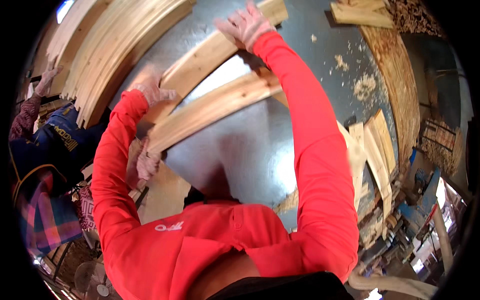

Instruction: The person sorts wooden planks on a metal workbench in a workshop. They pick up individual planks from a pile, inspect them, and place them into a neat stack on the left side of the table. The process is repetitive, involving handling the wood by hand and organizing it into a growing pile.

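Observation:
A long pale wooden board (200, 63) lies slantwise across the grey metal tabletop (240, 145). Over its near left part is my left hand (154, 93), in a thin pale glove, its fingers closed across the wood. My right hand (245, 27), gloved too, rests near the board's far end with fingers spread. A second wooden board (215, 111) lies nearer to me, roughly alongside the first, with a gap between them. Another person's gloved hand (147, 164) is at that board's left end, below my left forearm; its grip is partly hidden.
A stack of long boards (117, 50) stands at the left, beside a co-worker's hand (47, 79). Wood shavings (364, 86) dot the tabletop's right side. Short wood pieces (377, 155) lie near my right elbow. A brown wooden edge (395, 85) borders the table at right.

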`<state>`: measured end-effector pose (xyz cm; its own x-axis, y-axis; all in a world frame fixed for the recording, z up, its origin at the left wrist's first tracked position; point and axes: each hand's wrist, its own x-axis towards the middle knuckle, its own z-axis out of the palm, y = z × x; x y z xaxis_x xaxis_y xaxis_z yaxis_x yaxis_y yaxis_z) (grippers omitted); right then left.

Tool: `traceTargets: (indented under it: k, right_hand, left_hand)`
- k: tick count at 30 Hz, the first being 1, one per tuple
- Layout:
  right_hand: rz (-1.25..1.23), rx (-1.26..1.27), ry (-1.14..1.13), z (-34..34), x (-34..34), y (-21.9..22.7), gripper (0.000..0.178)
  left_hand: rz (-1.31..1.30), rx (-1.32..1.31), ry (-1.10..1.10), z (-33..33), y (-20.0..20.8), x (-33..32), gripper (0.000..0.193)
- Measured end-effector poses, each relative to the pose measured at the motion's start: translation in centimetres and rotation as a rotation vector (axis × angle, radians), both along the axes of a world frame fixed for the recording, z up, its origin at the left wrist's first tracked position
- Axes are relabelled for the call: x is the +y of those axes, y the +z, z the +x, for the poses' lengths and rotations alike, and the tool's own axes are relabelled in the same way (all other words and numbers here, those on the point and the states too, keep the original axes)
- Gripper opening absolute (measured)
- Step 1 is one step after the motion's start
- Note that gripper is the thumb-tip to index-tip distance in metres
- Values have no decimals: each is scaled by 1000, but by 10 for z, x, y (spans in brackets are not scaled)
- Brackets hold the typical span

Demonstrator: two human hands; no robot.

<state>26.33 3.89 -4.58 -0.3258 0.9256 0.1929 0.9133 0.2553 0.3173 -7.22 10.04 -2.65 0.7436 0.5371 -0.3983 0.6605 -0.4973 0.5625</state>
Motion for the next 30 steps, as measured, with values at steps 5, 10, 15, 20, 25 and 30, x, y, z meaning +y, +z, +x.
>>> traceTargets:
  k: [5, 10, 15, 20, 25, 30]
  right_hand:
    - [395, 271, -333, 65, -90, 62, 64]
    - [-719, 283, -780, 69, -319, 19, 125]
    - [-825, 396, -1020, 25, -422, 14, 115]
    - [-532, 739, -1396, 28, -448, 73, 110]
    - [-532, 387, -1644, 122, -569, 45, 117]
    - [-780, 473, -1670, 122, -538, 52, 126]
  left_hand:
    - [-54, 228, 284, 2, 16, -29, 53]
    - [305, 375, 191, -50, -15, 1, 66]
    - [319, 511, 164, 7, -3, -15, 64]
    - [199, 311, 173, -33, -59, 29, 56]
    - [212, 264, 66, 21, -59, 13, 49]
    - [169, 241, 107, 58, -28, -24, 57]
